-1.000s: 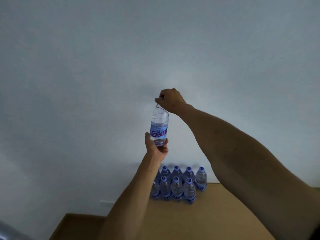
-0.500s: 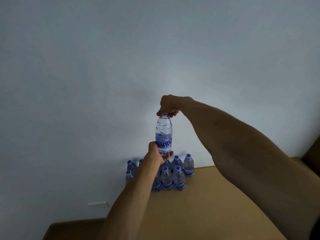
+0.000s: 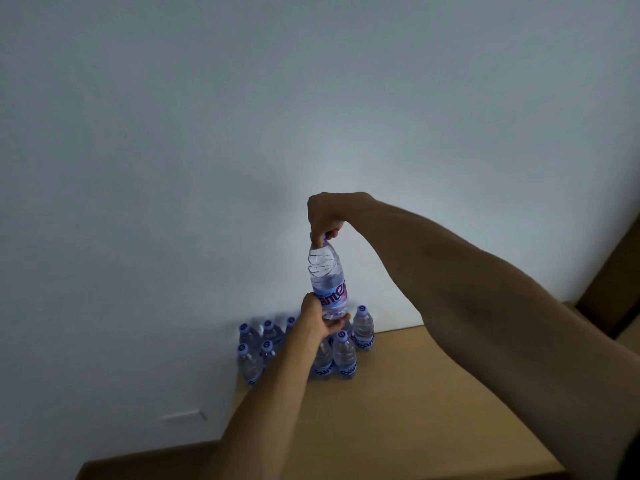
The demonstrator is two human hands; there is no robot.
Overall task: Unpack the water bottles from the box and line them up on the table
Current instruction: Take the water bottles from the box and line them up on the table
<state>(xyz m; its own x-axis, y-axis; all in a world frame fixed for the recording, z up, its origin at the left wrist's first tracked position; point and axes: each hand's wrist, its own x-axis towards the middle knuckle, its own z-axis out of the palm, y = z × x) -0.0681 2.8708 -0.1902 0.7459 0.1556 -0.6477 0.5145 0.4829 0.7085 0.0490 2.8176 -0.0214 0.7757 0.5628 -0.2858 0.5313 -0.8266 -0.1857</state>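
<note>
Above the table's far edge, the right hand (image 3: 327,216) pinches the cap of a clear water bottle (image 3: 327,278) while the left hand (image 3: 320,318) cups its base. It stands upright in the air, blue-labelled and partly filled, over clustered bottles (image 3: 343,355) on the table (image 3: 415,410) against the wall (image 3: 207,168).

Two bare forearms, no sleeves, left grip (image 3: 320,318) and right grip (image 3: 327,213) ungloved, no rings visible

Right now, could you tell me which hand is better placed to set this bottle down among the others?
Probably the right hand: it pinches the held bottle by the cap from above, while the left hand cups its base, blocking the landing.
</note>
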